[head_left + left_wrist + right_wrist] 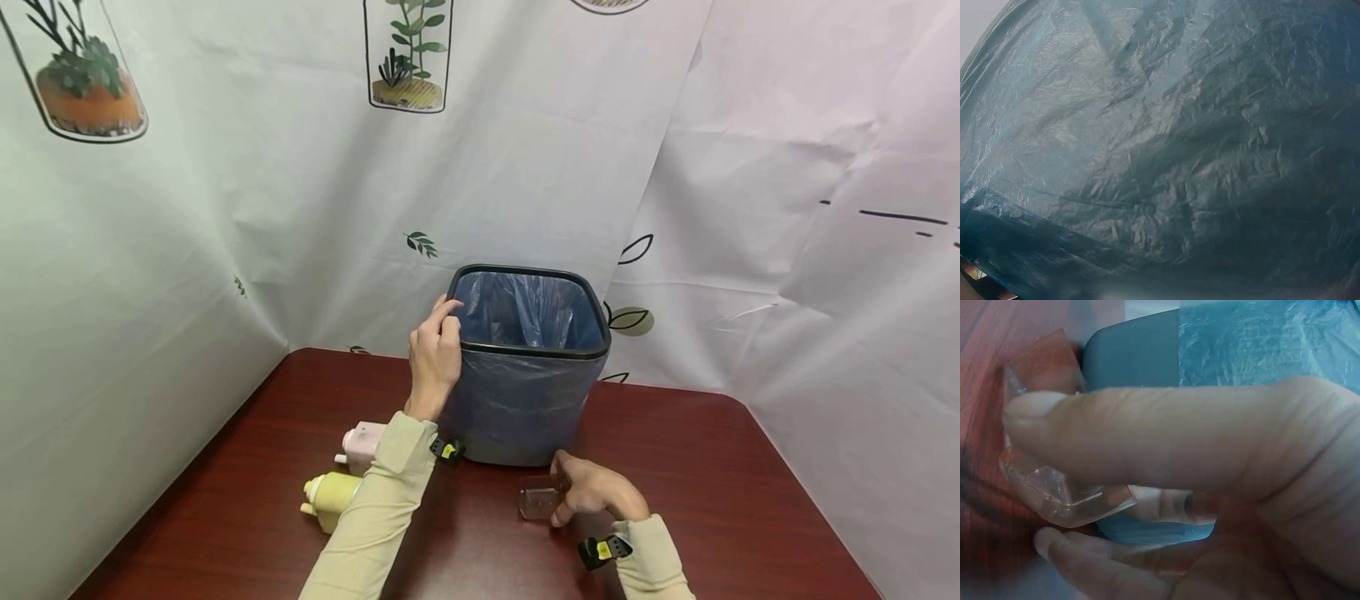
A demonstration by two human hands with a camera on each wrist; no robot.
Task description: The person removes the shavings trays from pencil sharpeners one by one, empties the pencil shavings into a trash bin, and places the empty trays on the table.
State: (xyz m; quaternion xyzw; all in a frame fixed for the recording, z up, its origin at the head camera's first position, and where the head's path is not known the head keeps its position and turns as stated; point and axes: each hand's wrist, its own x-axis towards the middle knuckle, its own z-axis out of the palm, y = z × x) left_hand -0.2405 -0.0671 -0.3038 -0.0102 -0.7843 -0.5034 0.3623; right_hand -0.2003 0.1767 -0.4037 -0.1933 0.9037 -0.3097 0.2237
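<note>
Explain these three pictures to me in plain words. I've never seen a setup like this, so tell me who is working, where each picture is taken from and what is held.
There is no machine here: a person works with two bare hands. The wide picture is taken from the head, looking forward and down. The other two are taken from the wrists: the left is filled by a crinkled plastic bag, the right shows fingers close up.

On the dark red table stands a bin lined with that bag. The left hand holds its rim. The right hand grips a clear container. A pink container and a yellow container are partly hidden behind the left sleeve.
</note>
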